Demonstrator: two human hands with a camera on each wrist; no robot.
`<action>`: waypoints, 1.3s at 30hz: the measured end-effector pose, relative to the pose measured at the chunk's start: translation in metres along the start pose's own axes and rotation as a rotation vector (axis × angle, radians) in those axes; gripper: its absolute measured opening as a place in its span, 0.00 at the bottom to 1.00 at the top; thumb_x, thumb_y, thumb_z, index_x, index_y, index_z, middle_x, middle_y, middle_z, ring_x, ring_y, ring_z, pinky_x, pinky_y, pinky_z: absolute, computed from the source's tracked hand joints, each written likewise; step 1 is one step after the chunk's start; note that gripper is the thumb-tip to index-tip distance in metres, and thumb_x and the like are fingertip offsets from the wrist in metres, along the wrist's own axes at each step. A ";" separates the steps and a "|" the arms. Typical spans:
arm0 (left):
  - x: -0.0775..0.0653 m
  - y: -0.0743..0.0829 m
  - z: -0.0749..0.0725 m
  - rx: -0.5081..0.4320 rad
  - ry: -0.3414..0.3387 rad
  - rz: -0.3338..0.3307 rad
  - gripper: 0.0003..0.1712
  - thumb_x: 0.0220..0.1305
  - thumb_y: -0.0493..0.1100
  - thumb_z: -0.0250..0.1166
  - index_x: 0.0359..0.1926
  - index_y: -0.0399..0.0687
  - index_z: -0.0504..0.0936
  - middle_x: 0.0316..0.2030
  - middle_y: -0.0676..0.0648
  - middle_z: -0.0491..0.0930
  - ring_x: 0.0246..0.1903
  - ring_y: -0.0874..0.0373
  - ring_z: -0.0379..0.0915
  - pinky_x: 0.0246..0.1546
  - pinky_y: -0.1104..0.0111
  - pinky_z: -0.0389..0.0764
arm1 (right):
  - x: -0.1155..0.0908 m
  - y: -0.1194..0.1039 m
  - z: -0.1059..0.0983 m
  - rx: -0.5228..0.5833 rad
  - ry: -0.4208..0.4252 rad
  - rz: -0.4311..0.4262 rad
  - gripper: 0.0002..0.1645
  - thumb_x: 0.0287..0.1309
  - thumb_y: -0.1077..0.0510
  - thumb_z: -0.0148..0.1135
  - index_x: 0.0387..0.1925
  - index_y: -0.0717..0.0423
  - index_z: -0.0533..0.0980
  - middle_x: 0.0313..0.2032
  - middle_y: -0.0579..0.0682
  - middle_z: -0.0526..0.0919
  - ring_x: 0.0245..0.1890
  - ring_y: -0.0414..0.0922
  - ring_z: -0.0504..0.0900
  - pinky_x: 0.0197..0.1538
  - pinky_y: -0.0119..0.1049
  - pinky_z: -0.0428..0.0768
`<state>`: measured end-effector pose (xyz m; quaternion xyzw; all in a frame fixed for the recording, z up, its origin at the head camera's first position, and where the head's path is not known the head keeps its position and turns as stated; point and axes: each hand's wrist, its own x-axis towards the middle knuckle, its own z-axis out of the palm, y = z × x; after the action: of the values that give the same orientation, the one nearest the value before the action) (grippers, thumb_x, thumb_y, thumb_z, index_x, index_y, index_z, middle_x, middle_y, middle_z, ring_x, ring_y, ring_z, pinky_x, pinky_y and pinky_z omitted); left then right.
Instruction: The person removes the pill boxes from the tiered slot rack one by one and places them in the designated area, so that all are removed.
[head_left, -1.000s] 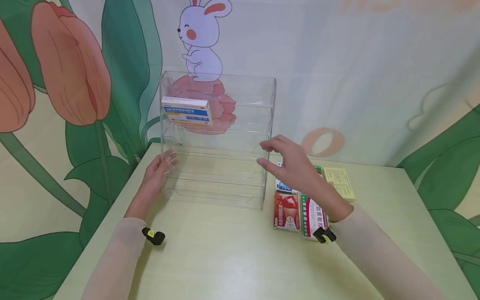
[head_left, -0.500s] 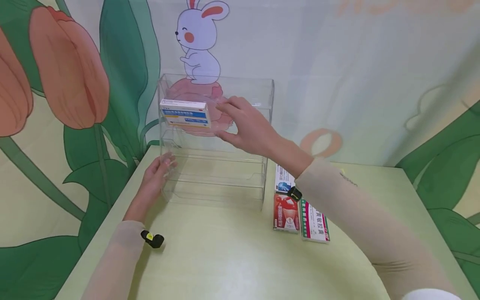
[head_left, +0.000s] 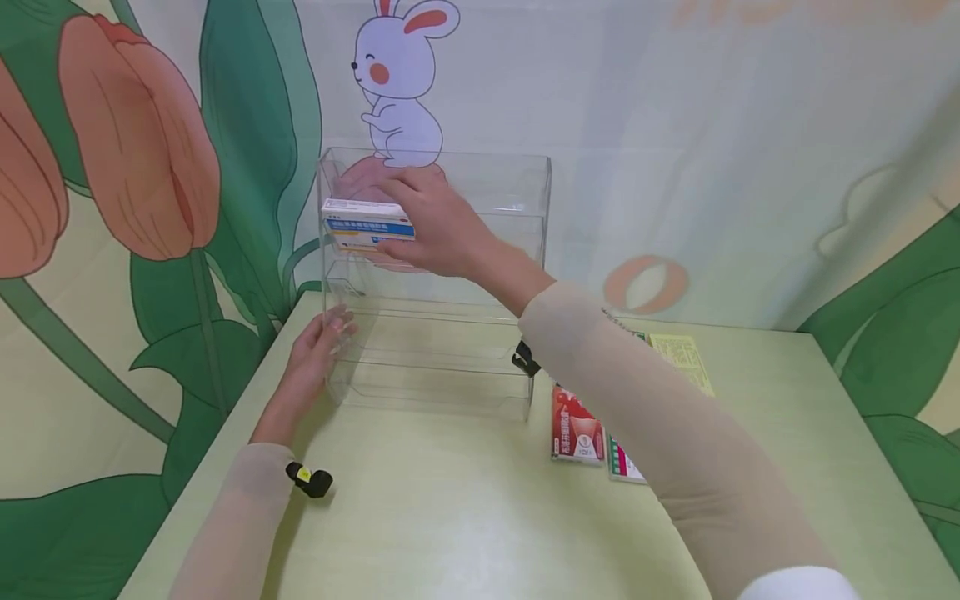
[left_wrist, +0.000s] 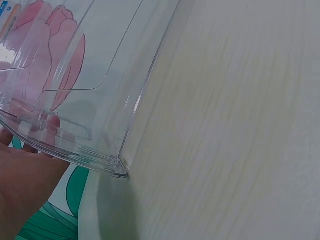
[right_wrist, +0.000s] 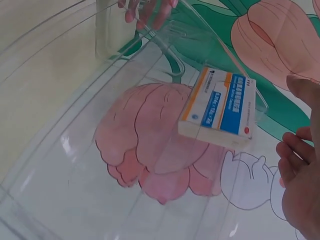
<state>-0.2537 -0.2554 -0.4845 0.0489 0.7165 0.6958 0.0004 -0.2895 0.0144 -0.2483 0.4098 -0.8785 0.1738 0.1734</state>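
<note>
A clear acrylic tiered rack (head_left: 435, 379) stands on the table against the printed backdrop. A white, blue and orange medicine box (right_wrist: 217, 107) sits in the left end of one of its upper tiers. My left hand (head_left: 313, 346) grips the rack's lower left side; in the left wrist view its fingers show through the clear plastic. My right hand (head_left: 442, 229) is at the medicine box, thumb and fingers spread in front of the box's right part in the head view. In the right wrist view a gap shows between that hand and the box.
Right of the rack lie a red medicine box (head_left: 576, 427), a green and white box (head_left: 626, 462) and a yellow box (head_left: 682, 358). The right sleeve (head_left: 660, 425) hides part of this group. A cloth with a rabbit (head_left: 401, 125) and tulips hangs behind.
My right hand has moved left and up from the rack's right edge to the medicine box in the upper tier. The left hand stays on the rack's side.
</note>
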 end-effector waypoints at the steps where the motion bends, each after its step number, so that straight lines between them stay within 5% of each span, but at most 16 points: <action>1: 0.000 0.000 0.000 -0.001 0.002 0.000 0.40 0.83 0.60 0.53 0.82 0.44 0.57 0.79 0.35 0.60 0.78 0.44 0.59 0.79 0.47 0.55 | 0.002 -0.001 0.003 -0.014 -0.009 0.004 0.45 0.65 0.43 0.73 0.76 0.55 0.69 0.74 0.53 0.71 0.71 0.51 0.68 0.68 0.43 0.73; 5: -0.002 0.000 0.001 -0.007 -0.002 -0.001 0.40 0.82 0.61 0.53 0.82 0.44 0.57 0.79 0.36 0.60 0.78 0.44 0.59 0.79 0.46 0.55 | 0.003 -0.002 0.017 0.000 -0.057 0.023 0.50 0.66 0.41 0.71 0.80 0.58 0.62 0.78 0.54 0.65 0.74 0.51 0.66 0.68 0.44 0.76; 16: -0.005 0.002 0.000 0.027 -0.001 -0.017 0.39 0.82 0.63 0.52 0.82 0.50 0.59 0.79 0.38 0.61 0.78 0.45 0.58 0.79 0.45 0.54 | 0.001 0.000 0.033 -0.115 -0.121 -0.036 0.50 0.74 0.41 0.61 0.83 0.63 0.53 0.82 0.58 0.55 0.82 0.54 0.54 0.82 0.47 0.51; 22: -0.005 0.002 -0.001 0.027 -0.003 -0.005 0.40 0.82 0.62 0.52 0.83 0.46 0.57 0.80 0.38 0.60 0.78 0.45 0.58 0.79 0.45 0.54 | -0.004 0.005 0.034 -0.145 -0.122 0.035 0.50 0.74 0.42 0.62 0.82 0.63 0.54 0.81 0.57 0.58 0.80 0.54 0.58 0.80 0.44 0.58; 26: -0.006 0.001 -0.002 0.032 0.009 -0.003 0.40 0.82 0.61 0.52 0.82 0.46 0.58 0.79 0.38 0.62 0.78 0.44 0.59 0.79 0.45 0.55 | -0.009 0.006 0.033 -0.157 -0.051 0.154 0.45 0.74 0.43 0.62 0.80 0.62 0.60 0.76 0.57 0.68 0.74 0.53 0.67 0.76 0.45 0.67; 31: -0.005 0.003 -0.002 0.020 0.002 -0.005 0.39 0.83 0.60 0.52 0.83 0.46 0.57 0.79 0.37 0.60 0.78 0.44 0.58 0.79 0.45 0.54 | -0.016 0.012 0.032 -0.035 0.144 0.323 0.28 0.74 0.50 0.64 0.67 0.59 0.73 0.59 0.54 0.79 0.58 0.50 0.77 0.55 0.42 0.84; 39: -0.005 0.004 -0.001 0.009 -0.006 0.002 0.39 0.84 0.59 0.51 0.83 0.43 0.55 0.80 0.36 0.59 0.79 0.43 0.57 0.79 0.45 0.53 | -0.031 0.033 0.029 0.182 0.283 0.358 0.15 0.75 0.58 0.64 0.58 0.58 0.78 0.48 0.52 0.81 0.47 0.46 0.82 0.50 0.35 0.83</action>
<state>-0.2487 -0.2565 -0.4804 0.0519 0.7196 0.6924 0.0018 -0.3012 0.0415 -0.2926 0.2332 -0.8847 0.3360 0.2237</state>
